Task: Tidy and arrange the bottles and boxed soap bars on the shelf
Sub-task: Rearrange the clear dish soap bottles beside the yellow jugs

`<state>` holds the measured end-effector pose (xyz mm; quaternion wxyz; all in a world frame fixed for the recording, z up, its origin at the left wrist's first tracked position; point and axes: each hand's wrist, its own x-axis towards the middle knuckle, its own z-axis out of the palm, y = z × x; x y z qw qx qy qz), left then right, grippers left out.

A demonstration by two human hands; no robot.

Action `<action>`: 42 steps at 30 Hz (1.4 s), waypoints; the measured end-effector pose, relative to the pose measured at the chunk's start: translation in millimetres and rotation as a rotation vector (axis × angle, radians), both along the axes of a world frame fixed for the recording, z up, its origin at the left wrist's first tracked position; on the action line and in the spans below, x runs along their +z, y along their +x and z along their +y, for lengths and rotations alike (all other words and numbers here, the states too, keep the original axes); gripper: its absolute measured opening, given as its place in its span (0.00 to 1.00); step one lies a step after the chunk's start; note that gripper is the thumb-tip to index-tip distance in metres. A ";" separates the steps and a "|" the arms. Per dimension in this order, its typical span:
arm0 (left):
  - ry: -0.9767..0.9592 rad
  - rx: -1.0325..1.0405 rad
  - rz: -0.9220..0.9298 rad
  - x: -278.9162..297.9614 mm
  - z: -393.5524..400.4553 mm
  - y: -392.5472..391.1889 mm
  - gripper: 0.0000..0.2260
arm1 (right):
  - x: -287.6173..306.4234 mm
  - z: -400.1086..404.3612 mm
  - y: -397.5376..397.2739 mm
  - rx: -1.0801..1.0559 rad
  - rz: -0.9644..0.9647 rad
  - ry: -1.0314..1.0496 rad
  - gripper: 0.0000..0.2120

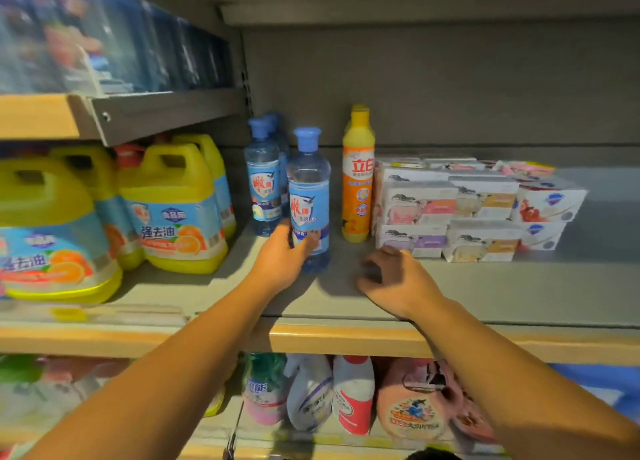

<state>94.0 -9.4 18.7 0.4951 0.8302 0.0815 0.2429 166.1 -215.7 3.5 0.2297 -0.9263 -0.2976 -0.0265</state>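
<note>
The left hand (282, 260) is wrapping its fingers around the lower half of a clear bottle with a blue cap (309, 196) near the centre of the frame, thumb lying across the label, forearm reaching in from the lower left. The bottle is standing upright, its long axis vertical and cap pointing up, its base sitting on the grey shelf (485, 286) a little forward of the other bottles. The right hand (394, 281) is hovering just right of it, fingers curled loosely and holding nothing, palm turned down over bare shelf, forearm coming in from the lower right. Between the two hands a strip of open shelf is running forward to the tan front edge (346, 338). Behind the held bottle, two more blue-capped bottles (264, 182) are standing upright, one behind the other. To the right, an orange and yellow bottle (358, 179) is standing upright beside the stacked soap boxes (467, 206), which are sitting in two layers at centre right, long sides facing forward. Right of the boxes the shelf is lying open. At the left, yellow jugs (173, 210) are crowding the shelf.
</note>
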 end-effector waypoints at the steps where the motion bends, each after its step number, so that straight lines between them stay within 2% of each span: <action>1: 0.000 -0.024 0.003 0.8 0.2 -9.5 0.23 | 0.7 0.4 1.2 0.006 0.031 0.043 0.20; 4: -0.062 -0.150 -0.026 1.0 2.7 -34.7 0.21 | 10.4 8.7 -0.1 0.031 0.110 0.324 0.08; 6: -0.090 -0.208 -0.036 0.7 4.9 -48.0 0.17 | 30.9 22.6 -6.7 0.089 0.215 0.592 0.08; 8: -0.099 -0.230 -0.044 0.8 5.1 -57.7 0.20 | 56.9 39.2 -15.1 0.228 0.351 0.798 0.13; 11: -0.083 -0.236 -0.060 -1.2 0.7 -68.0 0.23 | 85.1 63.3 -32.3 0.451 0.474 0.863 0.24; 13: -0.063 -0.211 -0.084 -3.4 -1.1 -71.4 0.21 | 92.9 77.6 -43.1 0.457 0.429 0.865 0.28; 16: -0.058 -0.151 -0.104 -4.7 -0.1 -75.0 0.21 | 93.7 91.7 -46.1 0.370 0.378 0.946 0.22; 21: -0.077 -0.158 -0.134 -8.0 1.5 -77.7 0.26 | 85.5 91.7 -34.2 0.331 0.644 1.178 0.08; 25: -0.199 -0.205 -0.180 -11.3 5.7 -80.4 0.35 | 74.9 94.8 -18.9 0.190 0.761 1.260 0.06; 28: -0.233 -0.209 -0.219 -9.9 7.1 -82.1 0.31 | 62.0 97.7 -6.2 0.038 0.878 1.247 0.11; 33: -0.321 -0.176 -0.251 -10.4 13.0 -84.1 0.25 | 37.7 104.6 -0.8 -0.031 1.125 1.174 0.25; 37: -0.352 -0.166 -0.258 -11.6 14.2 -83.5 0.24 | 28.0 108.2 -0.3 -0.043 1.208 1.158 0.23; 42: -0.397 -0.149 -0.267 -11.2 14.4 -83.1 0.23 | 29.0 109.6 -1.7 -0.058 1.198 1.143 0.19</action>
